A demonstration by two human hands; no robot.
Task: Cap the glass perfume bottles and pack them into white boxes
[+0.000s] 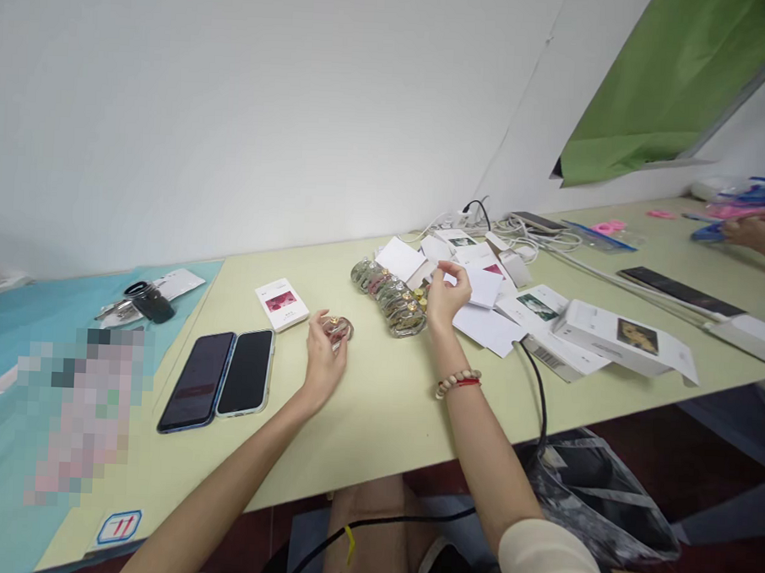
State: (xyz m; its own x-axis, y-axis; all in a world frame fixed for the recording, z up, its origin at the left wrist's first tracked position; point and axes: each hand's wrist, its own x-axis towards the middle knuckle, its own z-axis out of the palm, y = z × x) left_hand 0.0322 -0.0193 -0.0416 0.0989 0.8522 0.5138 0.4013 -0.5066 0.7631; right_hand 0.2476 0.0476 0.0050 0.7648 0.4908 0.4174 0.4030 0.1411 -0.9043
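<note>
My left hand (326,364) has its fingers curved around a small round item (338,328), clear-edged and reddish brown with a gold centre, low over the table. My right hand (449,294) is closed in a pinch above the white cards; whatever is between its fingertips is too small to make out. Between the hands lies a row of similar clear round items (394,302), greenish and reddish with gold spots. A white box with a pink picture (281,305) lies beyond my left hand.
Two phones (197,380) (245,372) lie at left, near a dark jar (150,302) on a blue cloth (13,321). White cards (490,325) and opened boxes (627,338) spread at right. A black cable (539,374) crosses the table's front edge. Another person's hand (762,231) is at far right.
</note>
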